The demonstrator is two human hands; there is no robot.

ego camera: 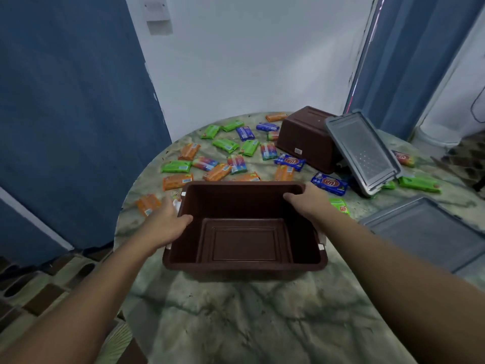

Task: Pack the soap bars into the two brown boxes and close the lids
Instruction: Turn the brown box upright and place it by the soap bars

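While both hands grip its rim, the near brown box (pixel 244 229) sits open and empty at the table's middle. Left hand (pixel 164 224): closed over the left rim, thumb hooked inside the wall. Right hand (pixel 308 199): closed over the far right corner, thumb inside.

Soap bars (pixel 223 156): wrapped, orange, green, blue and multicoloured, scattered flat across the far half of the table (pixel 236 311), none in either box. One blue bar (pixel 329 183) lies just right of the held box.

Second brown box (pixel 307 139): upside down at the far right. Grey lid (pixel 363 151): tilted, leaning against that box. Second grey lid (pixel 430 232): flat at the table's right edge.
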